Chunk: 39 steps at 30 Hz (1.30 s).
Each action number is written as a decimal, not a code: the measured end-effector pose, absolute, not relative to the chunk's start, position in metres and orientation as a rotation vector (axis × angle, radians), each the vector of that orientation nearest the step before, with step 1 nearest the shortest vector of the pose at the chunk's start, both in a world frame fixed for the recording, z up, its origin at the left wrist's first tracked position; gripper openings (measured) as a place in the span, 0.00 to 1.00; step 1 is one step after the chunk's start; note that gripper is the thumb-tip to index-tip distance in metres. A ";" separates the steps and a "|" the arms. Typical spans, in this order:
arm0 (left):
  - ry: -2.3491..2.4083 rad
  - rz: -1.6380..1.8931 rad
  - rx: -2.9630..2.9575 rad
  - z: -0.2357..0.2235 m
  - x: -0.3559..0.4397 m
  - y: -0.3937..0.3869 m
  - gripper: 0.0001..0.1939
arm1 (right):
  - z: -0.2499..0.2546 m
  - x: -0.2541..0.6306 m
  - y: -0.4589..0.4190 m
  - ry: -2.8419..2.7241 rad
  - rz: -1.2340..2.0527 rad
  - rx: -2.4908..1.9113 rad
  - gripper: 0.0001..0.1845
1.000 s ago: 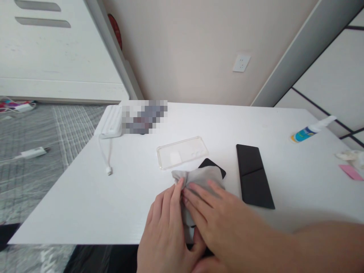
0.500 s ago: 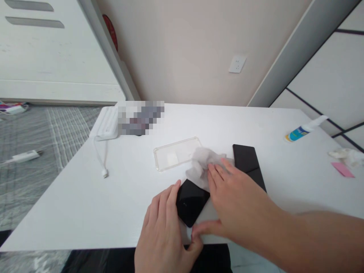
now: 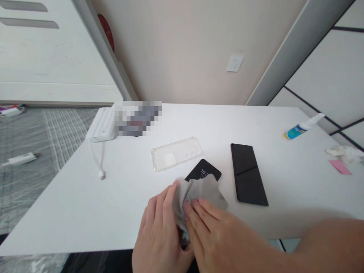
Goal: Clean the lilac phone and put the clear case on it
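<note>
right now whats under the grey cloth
A black smartphone: its far end sticks out, showing part of a clock. The grey cloth and right hand cover most of the rest, so anything else under there can't be seen.

- A plain wall [image 3: 182,53], pale with a faint pinkish tint, rises behind the far edge of the tabletop [image 3: 68,204].
- A white power socket [image 3: 235,62] sits on it, right of centre.
- At the upper left stands a white furniture panel [image 3: 54,57] with two grey slots [image 3: 28,23] and a grey side edge [image 3: 95,49].
- A dark red rounded object [image 3: 106,32] shows partly behind that edge.
- A grey vertical strip [image 3: 295,38] borders the wall's right side, beside white panels [image 3: 327,72] divided by dark lines.
- Grey patterned fabric [image 3: 25,189] spreads beyond the tabletop's left edge.
- Soft, diffuse light falls on the white tabletop, shading its near right corner.
</note>
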<state>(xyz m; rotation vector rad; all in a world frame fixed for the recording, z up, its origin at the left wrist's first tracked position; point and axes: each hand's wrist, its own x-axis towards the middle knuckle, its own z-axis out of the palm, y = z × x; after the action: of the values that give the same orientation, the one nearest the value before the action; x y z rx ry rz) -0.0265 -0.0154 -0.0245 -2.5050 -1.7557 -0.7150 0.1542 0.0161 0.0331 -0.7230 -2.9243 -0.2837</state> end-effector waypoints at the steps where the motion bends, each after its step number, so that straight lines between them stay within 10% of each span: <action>1: -1.734 -0.712 -2.512 -0.025 -0.027 -0.015 0.40 | 0.034 0.154 0.018 -2.914 -0.245 -0.729 0.31; 5: -1.693 -0.715 -2.487 -0.025 -0.027 -0.016 0.40 | 0.039 0.159 0.028 -2.879 -0.293 -1.195 0.49; 10: -1.726 -0.738 -2.488 -0.024 -0.027 -0.016 0.39 | 0.029 0.155 0.016 -2.860 -0.361 -0.765 0.34; 15: -1.667 -0.721 -2.486 -0.025 -0.029 -0.015 0.39 | 0.032 0.156 0.023 -2.847 -0.299 -1.185 0.52; 22: -1.694 -0.739 -2.519 -0.023 -0.029 -0.015 0.40 | 0.027 0.153 0.015 -2.857 -0.311 -0.755 0.42; 27: -1.684 -0.750 -2.494 -0.023 -0.030 -0.014 0.39 | 0.033 0.158 0.030 -2.823 -0.334 -1.293 0.59; 33: -1.705 -0.755 -2.557 -0.022 -0.030 -0.014 0.43 | 0.023 0.154 0.012 -2.873 -0.206 -0.765 0.26; 39: -1.703 -0.736 -2.524 -0.025 -0.032 -0.014 0.40 | 0.022 0.160 0.016 -2.834 -0.321 -1.193 0.60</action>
<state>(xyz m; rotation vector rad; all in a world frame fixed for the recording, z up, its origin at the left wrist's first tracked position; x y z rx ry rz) -0.0316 -0.0140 -0.0246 -2.5242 -1.7034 -0.7356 0.1602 0.0161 0.0217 -1.1931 -2.8336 -0.3210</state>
